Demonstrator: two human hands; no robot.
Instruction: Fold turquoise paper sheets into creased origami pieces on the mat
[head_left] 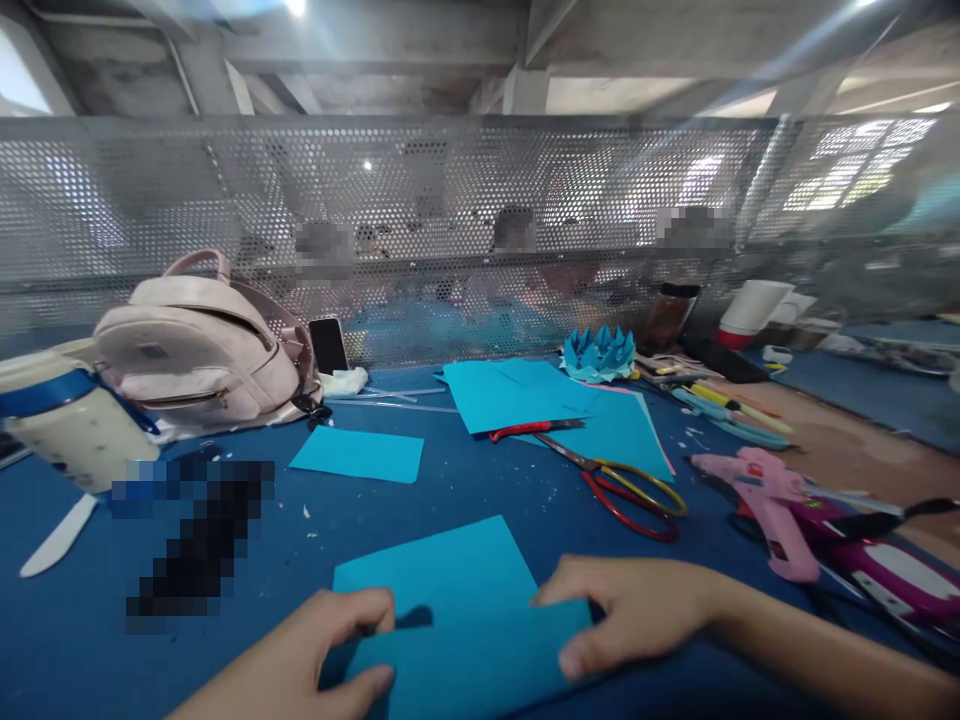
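A light blue paper sheet (pixel 442 580) lies on the dark blue table (pixel 495 490) right in front of me, its near edge folded up. My left hand (pixel 315 660) pinches the fold at its left side. My right hand (pixel 637 610) presses on the fold at its right side, thumb under the edge. Scissors (pixel 622 485) with red and yellow handles lie just beyond my right hand.
Other blue sheets (pixel 510 395) and a smaller piece (pixel 358 455) lie farther back, with a folded paper flower (pixel 598 352). A pink backpack (pixel 199 350) and a jar (pixel 71 415) stand left. A pink glue gun (pixel 765 500) lies right. A perforated metal screen (pixel 450 200) closes the back.
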